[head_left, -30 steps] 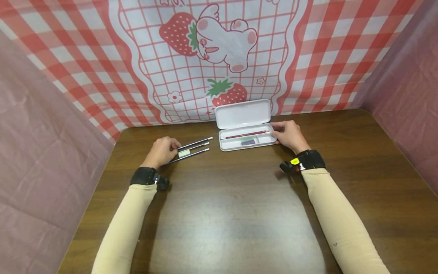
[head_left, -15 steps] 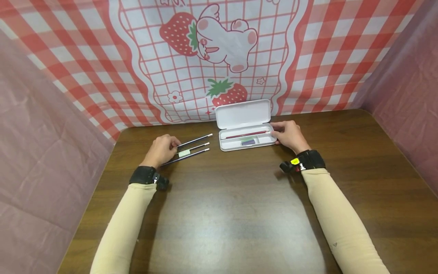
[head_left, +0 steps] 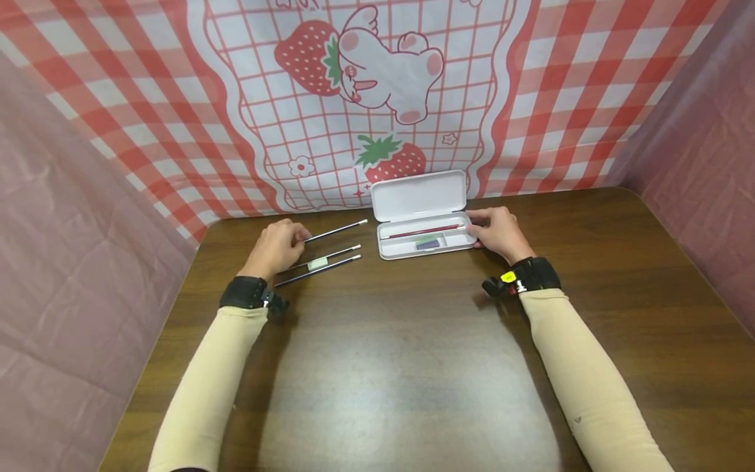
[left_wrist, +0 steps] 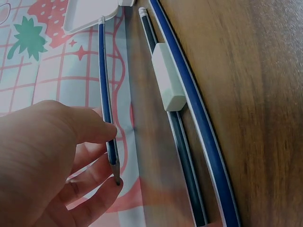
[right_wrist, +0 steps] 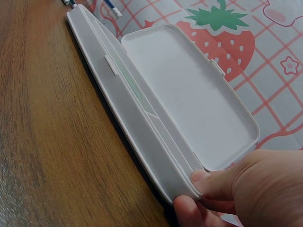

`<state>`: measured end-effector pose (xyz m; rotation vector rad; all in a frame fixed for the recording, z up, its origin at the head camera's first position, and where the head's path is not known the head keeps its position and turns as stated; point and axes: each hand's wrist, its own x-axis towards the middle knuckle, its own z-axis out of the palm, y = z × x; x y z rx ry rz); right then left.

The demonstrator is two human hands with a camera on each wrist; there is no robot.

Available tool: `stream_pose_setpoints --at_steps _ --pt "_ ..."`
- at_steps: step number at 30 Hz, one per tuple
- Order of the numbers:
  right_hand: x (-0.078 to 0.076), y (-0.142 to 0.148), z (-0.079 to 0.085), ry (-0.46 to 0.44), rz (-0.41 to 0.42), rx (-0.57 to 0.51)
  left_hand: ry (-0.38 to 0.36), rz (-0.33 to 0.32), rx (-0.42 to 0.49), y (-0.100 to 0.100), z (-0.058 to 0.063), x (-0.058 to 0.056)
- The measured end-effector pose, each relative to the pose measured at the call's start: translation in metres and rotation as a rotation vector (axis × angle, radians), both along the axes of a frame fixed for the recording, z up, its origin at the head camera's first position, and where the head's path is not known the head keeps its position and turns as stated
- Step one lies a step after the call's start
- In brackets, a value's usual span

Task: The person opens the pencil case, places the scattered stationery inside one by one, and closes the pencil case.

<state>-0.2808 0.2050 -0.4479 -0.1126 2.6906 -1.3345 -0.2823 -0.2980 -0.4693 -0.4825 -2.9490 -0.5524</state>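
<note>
My left hand (head_left: 274, 248) pinches a blue pencil (left_wrist: 103, 71) near its sharpened tip; its white eraser end points toward the case. This pencil is raised above the table. Below it lie a dark pencil (left_wrist: 183, 151) and another blue pencil (left_wrist: 203, 113), with a white eraser (left_wrist: 165, 78) at the dark one. My right hand (head_left: 503, 236) grips the right end of an open white pencil case (right_wrist: 128, 113), thumb on the rim and fingers outside. Inside the case are a red pencil (head_left: 421, 231) in the long compartment and a purple-and-green block (head_left: 427, 244) in the front one.
The brown wooden table (head_left: 377, 367) spreads out in front. Behind it hangs a red-and-white checked cloth (head_left: 566, 98) with strawberry prints, which the case lid (head_left: 420, 196) stands close to. Pink fabric (head_left: 71, 262) covers both sides.
My left hand has moved up and toward the back with the blue pencil, parting it from the other two pencils and the white eraser. The right hand and case have stayed put.
</note>
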Motion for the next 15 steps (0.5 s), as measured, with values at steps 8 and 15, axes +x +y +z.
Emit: stream_pose_setpoints --at_steps 8,15 --pt "0.000 0.000 0.000 -0.002 0.001 0.008 -0.001 0.015 -0.012 -0.001 -0.014 -0.012" --pt "0.000 0.000 0.000 -0.006 -0.002 -0.002 0.059 -0.008 -0.054 -0.002 -0.038 -0.030"
